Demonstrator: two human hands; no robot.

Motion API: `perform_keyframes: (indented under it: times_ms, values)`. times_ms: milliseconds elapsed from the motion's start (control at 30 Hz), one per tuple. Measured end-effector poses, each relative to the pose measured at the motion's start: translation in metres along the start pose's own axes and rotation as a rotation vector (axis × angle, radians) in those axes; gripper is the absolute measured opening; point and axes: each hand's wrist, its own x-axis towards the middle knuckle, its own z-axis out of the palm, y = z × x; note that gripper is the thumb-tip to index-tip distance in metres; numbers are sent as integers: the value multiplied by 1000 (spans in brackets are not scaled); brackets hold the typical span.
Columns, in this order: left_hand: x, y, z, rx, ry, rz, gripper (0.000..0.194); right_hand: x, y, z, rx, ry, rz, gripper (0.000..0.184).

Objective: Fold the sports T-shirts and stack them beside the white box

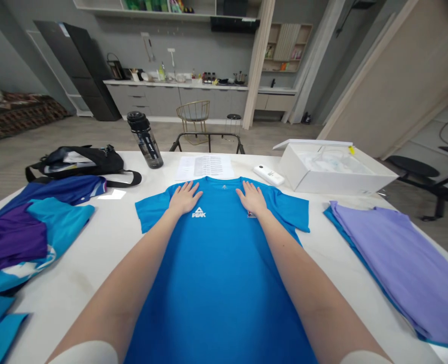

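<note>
Blue shirt [224,268] lies on the white table [83,268]; left hand [185,198] and right hand [251,197] rest on it, flat and wide.

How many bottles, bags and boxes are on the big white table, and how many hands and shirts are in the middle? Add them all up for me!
Bottle: 1
Black bag: 1
White box: 1
Blue shirt, spread out: 1
Left hand and right hand, on the shirt: 2
Total: 6
</note>
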Motion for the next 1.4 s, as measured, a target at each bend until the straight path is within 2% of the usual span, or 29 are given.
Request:
perform_keyframes:
  times_ms: [67,167,233,267,333,367,500,600,800,967,1033,1100,1167,1200,1233,1300,1400]
  values:
    - [2,-25,-4,-35,14,16,68,3,11,-7,82,64,-8,76]
    - [-2,-55,-11,-172,79,27,64,-5,32,-22,214,306,35,73]
    - [-8,-69,-15,-244,132,9,65,-18,48,-33,256,459,190,73]
    - [-12,-75,-16,-255,150,1,65,-25,57,-38,266,481,291,72]
    - [-20,-84,-16,-223,151,-10,65,-39,75,-44,261,414,423,71]
    - [-23,-87,-16,-187,133,-11,65,-44,84,-45,233,354,429,70]
    - [-32,-89,-18,-13,19,-37,64,-53,109,-41,10,148,312,68]
    - [-37,-88,-23,28,-2,-118,67,-49,121,-40,-90,71,335,73]
    - [-48,-99,-27,34,22,-269,75,-43,135,-40,-130,141,416,71]
    - [-54,-114,-24,31,53,-323,80,-51,136,-43,-123,201,376,65]
    - [-57,-115,-24,14,121,-323,78,-55,135,-48,-116,269,358,60]
    - [-59,-112,-25,5,247,-297,72,-59,133,-53,-126,367,359,58]
    - [-63,-107,-25,2,347,-206,64,-61,126,-56,-143,461,349,57]
    - [-64,-104,-25,-3,350,-147,62,-61,121,-56,-139,472,319,57]
    - [-65,-101,-25,-10,313,-95,61,-61,115,-55,-121,440,271,57]
    - [-67,-99,-23,-11,174,-49,61,-61,103,-51,-79,276,177,59]
    - [-70,-103,-23,32,18,-132,69,-62,91,-44,-107,43,184,67]
